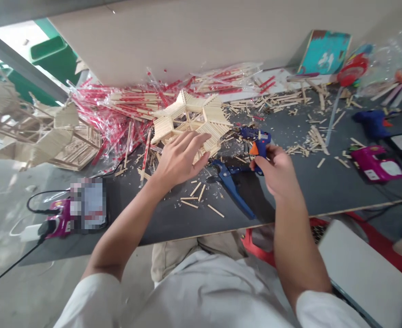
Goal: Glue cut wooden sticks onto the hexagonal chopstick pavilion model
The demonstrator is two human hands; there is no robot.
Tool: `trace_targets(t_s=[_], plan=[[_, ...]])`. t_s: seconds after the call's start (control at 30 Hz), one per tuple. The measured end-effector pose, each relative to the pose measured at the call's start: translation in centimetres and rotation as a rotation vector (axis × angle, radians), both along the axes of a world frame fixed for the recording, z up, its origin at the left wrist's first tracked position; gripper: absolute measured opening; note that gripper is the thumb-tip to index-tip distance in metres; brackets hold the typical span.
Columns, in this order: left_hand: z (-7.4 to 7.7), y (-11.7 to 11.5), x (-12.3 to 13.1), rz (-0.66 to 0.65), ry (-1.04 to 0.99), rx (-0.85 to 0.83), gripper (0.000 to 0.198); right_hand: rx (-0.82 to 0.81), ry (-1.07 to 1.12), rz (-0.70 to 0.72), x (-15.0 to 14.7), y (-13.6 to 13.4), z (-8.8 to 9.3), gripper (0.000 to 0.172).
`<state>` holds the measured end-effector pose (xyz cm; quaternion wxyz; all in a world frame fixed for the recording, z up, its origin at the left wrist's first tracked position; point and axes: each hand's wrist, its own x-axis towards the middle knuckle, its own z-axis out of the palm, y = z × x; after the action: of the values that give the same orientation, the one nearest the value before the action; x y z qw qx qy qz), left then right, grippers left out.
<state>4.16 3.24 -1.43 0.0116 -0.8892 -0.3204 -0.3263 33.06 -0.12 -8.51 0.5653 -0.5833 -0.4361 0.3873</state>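
Note:
My left hand (183,157) is over the near side of a star-shaped frame of pale wooden sticks (216,117), fingers stretched out and thumb apart. I cannot tell whether it touches the frame, part of which it hides. My right hand (277,168) is closed round the handle of a blue glue gun (263,140) with an orange trigger. The gun's nozzle points left toward the frame. Below the gun, a blue-handled cutter (233,184) lies on the dark table (176,228). Several short cut sticks (190,200) are scattered between my forearms.
Red-and-clear wrapped stick packets (119,109) pile up behind. A larger stick structure (57,132) stands left. Magenta power strips (378,164) and cables lie at both sides, with a phone (94,205) on the left. Another blue glue gun (371,123) rests right.

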Motion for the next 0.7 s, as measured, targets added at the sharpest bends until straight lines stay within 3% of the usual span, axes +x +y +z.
trace_targets(t_s=[0.17, 0.33, 0.5, 0.7], plan=[[-0.6, 0.4, 0.0, -0.045, -0.017, 0.029, 0.040, 0.048, 0.127, -0.016, -1.2, -2.6, 0.2, 0.039], [-0.7, 0.6, -0.2, -0.050, -0.039, 0.050, 0.039, 0.075, -0.066, -0.018, -1.5, -4.0, 0.1, 0.045], [-0.2, 0.8, -0.6, -0.067, -0.007, 0.054, 0.044, 0.051, -0.198, 0.004, -3.0, -5.3, 1.0, 0.041], [0.1, 1.4, -1.7, -0.050, 0.018, 0.023, 0.047, 0.055, -0.329, -0.161, -4.6, -5.7, 1.6, 0.048]])
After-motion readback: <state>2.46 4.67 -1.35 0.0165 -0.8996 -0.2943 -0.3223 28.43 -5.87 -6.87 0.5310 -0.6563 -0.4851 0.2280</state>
